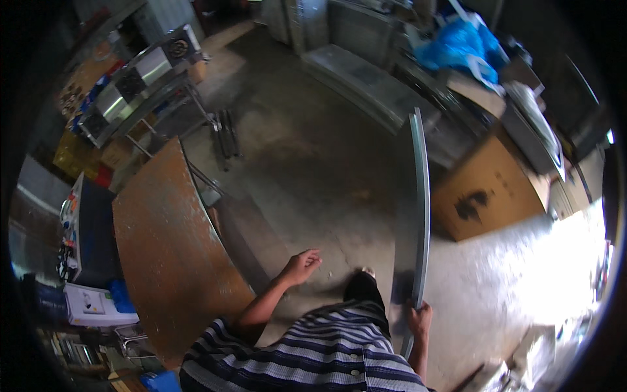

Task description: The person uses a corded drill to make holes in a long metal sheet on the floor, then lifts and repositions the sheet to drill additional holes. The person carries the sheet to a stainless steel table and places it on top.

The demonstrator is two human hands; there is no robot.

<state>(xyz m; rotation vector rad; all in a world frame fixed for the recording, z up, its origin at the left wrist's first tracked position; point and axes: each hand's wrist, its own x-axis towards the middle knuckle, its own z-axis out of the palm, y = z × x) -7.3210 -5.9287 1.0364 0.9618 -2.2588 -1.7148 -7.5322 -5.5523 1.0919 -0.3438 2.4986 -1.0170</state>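
My right hand (419, 320) grips the near end of a long grey metal sheet (413, 209) that stands on edge and reaches away from me across the concrete floor. My left hand (302, 264) hangs free over the floor with its fingers loosely apart, holding nothing, just right of a rusty brown table top (170, 255). My striped shirt and one dark shoe fill the lower middle of the view.
A steel stove unit with burners (140, 75) stands at the far left. A folded steel panel (362, 85) lies at the back. A brown cardboard board (493, 186) leans at the right, with a blue plastic bag (460, 42) behind it. Boxes and a blue case (91, 242) crowd the left.
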